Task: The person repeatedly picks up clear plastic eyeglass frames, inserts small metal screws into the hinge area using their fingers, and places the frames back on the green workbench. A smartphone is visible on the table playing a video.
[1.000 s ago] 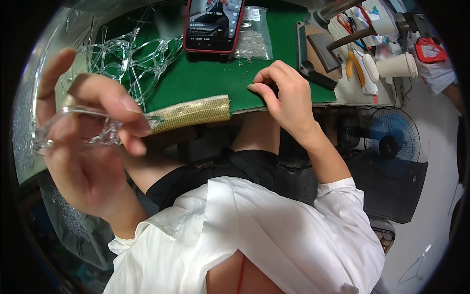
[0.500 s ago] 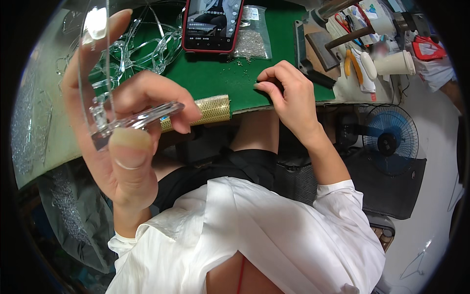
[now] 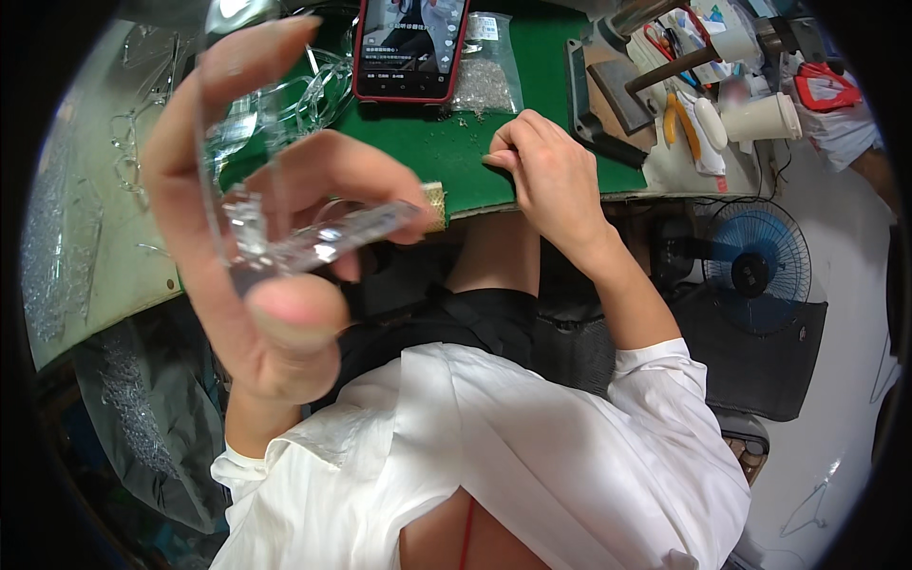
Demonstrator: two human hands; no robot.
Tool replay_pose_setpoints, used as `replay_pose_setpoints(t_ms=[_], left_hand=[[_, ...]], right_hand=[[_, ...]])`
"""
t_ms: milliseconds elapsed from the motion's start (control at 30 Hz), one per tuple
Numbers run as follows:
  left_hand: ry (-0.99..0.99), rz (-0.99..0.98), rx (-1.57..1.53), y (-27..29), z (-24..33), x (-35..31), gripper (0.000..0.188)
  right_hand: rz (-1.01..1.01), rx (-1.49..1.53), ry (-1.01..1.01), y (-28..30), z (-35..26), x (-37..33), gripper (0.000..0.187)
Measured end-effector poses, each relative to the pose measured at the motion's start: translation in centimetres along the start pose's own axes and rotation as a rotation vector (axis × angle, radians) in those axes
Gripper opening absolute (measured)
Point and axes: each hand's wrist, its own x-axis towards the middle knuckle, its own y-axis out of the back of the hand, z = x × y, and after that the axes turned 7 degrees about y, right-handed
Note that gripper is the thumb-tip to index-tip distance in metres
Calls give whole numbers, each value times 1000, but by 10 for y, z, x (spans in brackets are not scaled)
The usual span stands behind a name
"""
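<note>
My left hand [image 3: 309,176] is raised close to the camera, its thumb and fingers closed on a clear plastic eyeglass frame [image 3: 347,237]. The frame is slightly blurred, and a hinge corner shows near the thumb. My right hand [image 3: 556,180] rests at the near edge of the green mat [image 3: 456,171], thumb and fingertips pinched together. Whatever lies between those fingertips is hidden. Tiny metal parts [image 3: 465,121] are scattered on the mat just beyond them. More clear frames [image 3: 323,95] lie in a heap behind my left hand.
A red-cased phone [image 3: 408,92] and a clear bag of small parts [image 3: 486,85] lie at the back. A metal fixture [image 3: 608,142], yellow-handled pliers [image 3: 679,128] and a white cup [image 3: 765,119] stand right. Below sits a fan [image 3: 750,271]. A gold mesh strip [image 3: 435,204] lies at the table edge.
My left hand has moved right with the eyeglass frame, covering more of the gold mesh strip. My right hand has shifted slightly left, and its fingers have curled downward.
</note>
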Motion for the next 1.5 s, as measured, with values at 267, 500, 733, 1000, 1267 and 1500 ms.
replay_pose_setpoints(t_ms=[267, 500, 733, 1000, 1267, 1500], left_hand=[[17, -686, -261, -38, -24, 1, 78], [-117, -743, -103, -52, -28, 1, 69], [-122, -724, -58, -53, -29, 2, 69], [-61, -746, -87, -53, -28, 3, 68], [-117, -714, -39, -52, -30, 5, 69], [-45, -761, -120, -52, -30, 4, 69]], right_hand=[[253, 592, 302, 89, -18, 28, 17], [280, 359, 440, 100, -29, 25, 22], [267, 372, 421, 99, -25, 24, 21], [273, 435, 383, 97, -23, 23, 22], [251, 490, 357, 97, -23, 24, 16], [274, 494, 346, 94, -22, 24, 20]])
